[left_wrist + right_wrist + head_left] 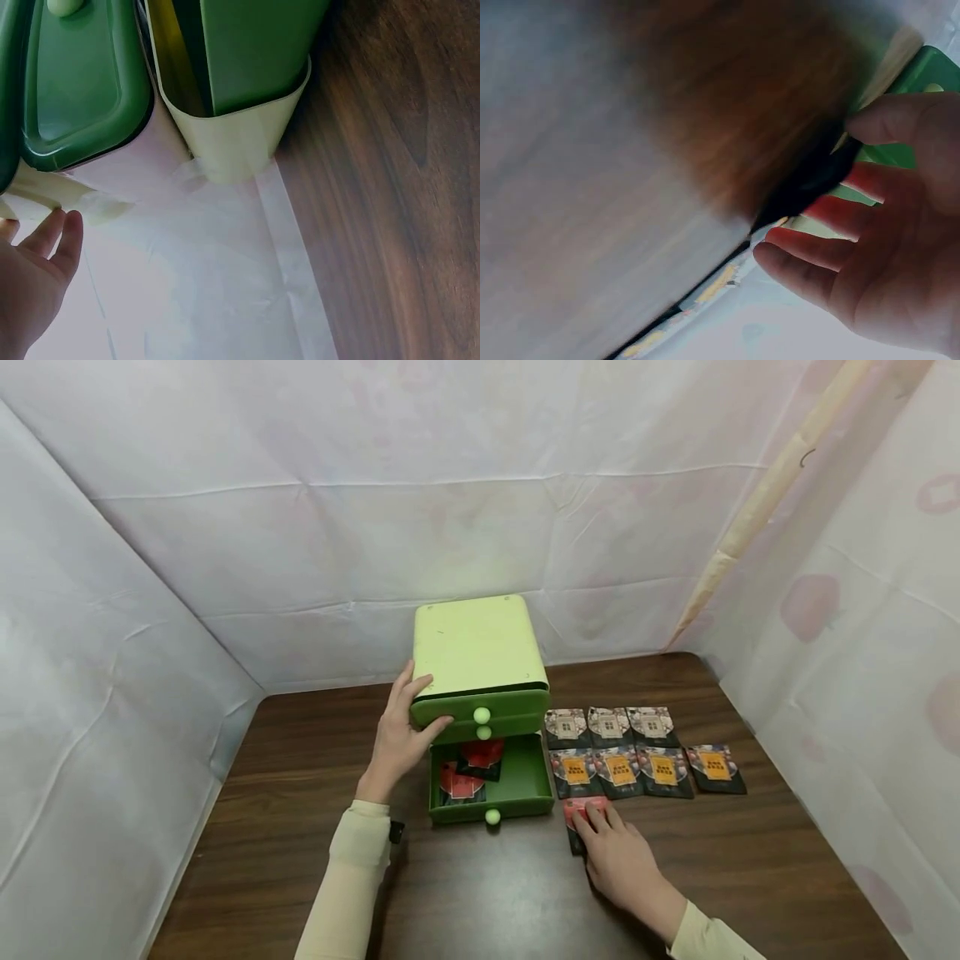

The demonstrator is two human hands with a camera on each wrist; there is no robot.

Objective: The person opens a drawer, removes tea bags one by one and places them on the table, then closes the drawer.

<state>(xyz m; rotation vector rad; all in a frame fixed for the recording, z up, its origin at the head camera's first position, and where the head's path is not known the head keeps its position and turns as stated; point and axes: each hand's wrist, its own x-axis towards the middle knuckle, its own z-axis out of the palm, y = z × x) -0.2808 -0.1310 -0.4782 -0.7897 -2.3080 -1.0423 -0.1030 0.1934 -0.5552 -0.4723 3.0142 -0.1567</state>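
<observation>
My left hand (397, 731) rests on the left front corner of a green drawer box (480, 647), its thumb against the front of the upper drawer. In the left wrist view its fingers (66, 244) extend fairly straight at the box's side. The bottom drawer (525, 777) is pulled out and contains red-and-black packets (461, 785) at its left and back. To the right of this drawer, my right hand (622, 860) holds a red-and-black packet (576, 842) at the table, fingers over its top. The right wrist view shows the packet's dark part (802, 184) between thumb and fingertips.
Right of the box, three pale-labelled packets (609, 727) lie in a back row. Several orange-labelled packets (621, 772) form a row before them. White printed sheeting (450, 527) hangs behind and at both sides of the dark wooden table (285, 827).
</observation>
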